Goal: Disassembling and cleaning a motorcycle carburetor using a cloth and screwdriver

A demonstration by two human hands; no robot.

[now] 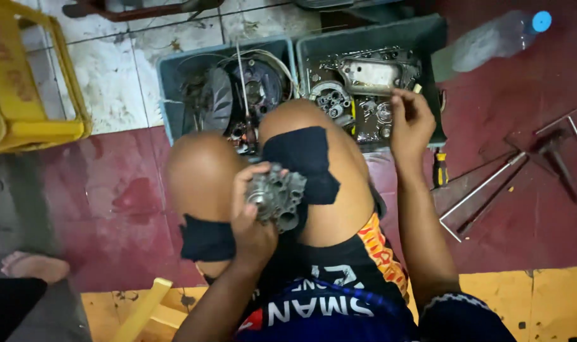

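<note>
left hand [253, 212] is clamping a grey cast-metal engine part [279, 196] between the knees | right hand [410, 120] is reaching, fingers curled loosely, grip unclear, over the far right grey parts bin [371, 31] | T-handle wrenches [491, 183] are lying at right

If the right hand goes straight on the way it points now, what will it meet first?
Probably the oily metal parts in the right grey tray; the right hand already hovers over them, though depth is unclear.
</note>
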